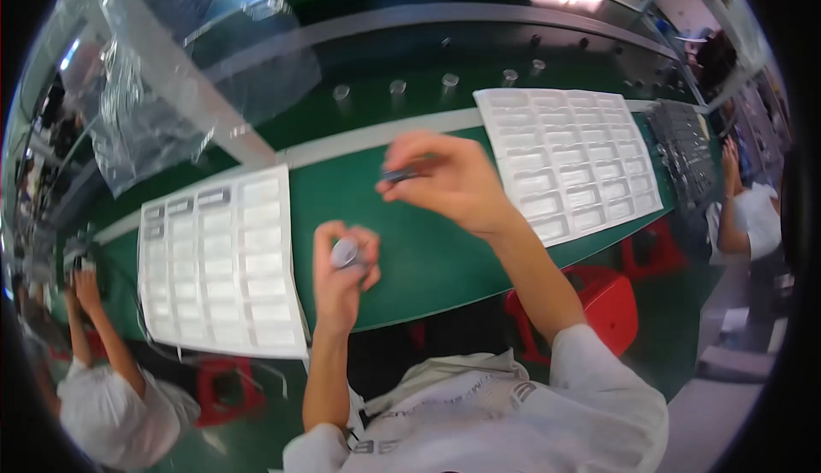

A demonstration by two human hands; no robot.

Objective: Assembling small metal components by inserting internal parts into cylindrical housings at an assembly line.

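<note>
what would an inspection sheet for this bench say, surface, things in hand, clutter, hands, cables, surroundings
surface: green work table, bearing two white compartmented trays, one at left, one at right; the left holds a few dark grey oblong pieces
things in hand: small round silvery piece; small dark piece, blurred
clutter: dark stacked items beyond the right tray
hands: left hand grips the silvery piece; right hand pinches the dark one, above the table
cables: none identifiable for certain
surroundings: clear plastic sheeting hanging upper left; red plastic stools; people in white shirts at both sides
</note>
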